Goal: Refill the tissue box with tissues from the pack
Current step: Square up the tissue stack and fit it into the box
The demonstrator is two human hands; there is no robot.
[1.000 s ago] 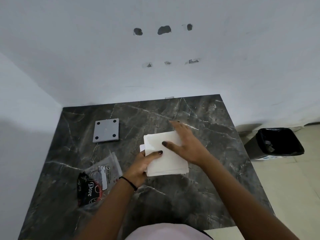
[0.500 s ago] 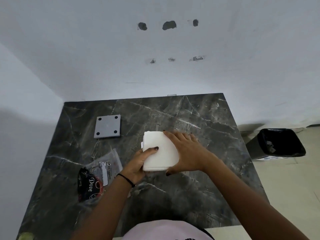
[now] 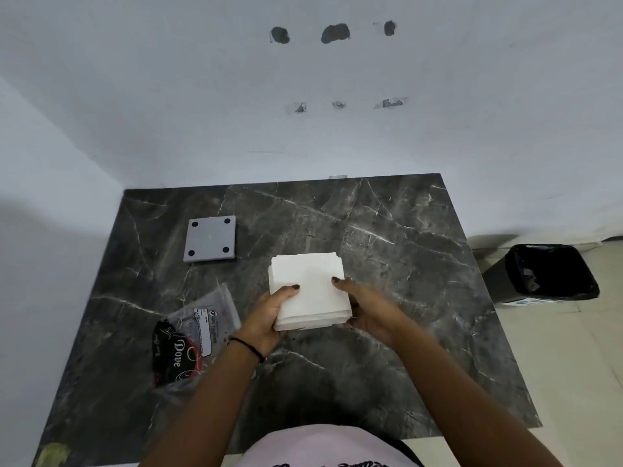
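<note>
A square stack of white tissues [image 3: 308,288] is held over the middle of the dark marble table [image 3: 387,237]. My left hand [image 3: 269,315] grips its left near edge, thumb on top. My right hand [image 3: 367,308] grips its right near edge, thumb on top too. The clear plastic tissue pack [image 3: 199,335], with a black "Dove" print, lies flat and crumpled on the table left of my left wrist. A grey square plate [image 3: 209,239] with a dark dot at each corner lies at the back left; it may be part of the tissue box.
White walls close off the table at the back and left. A black-lined waste bin [image 3: 549,274] stands on the tiled floor to the right of the table.
My right hand slid from flat on top of the stack to its right edge. Both hands now hold the stack by its near corners, squared up.
</note>
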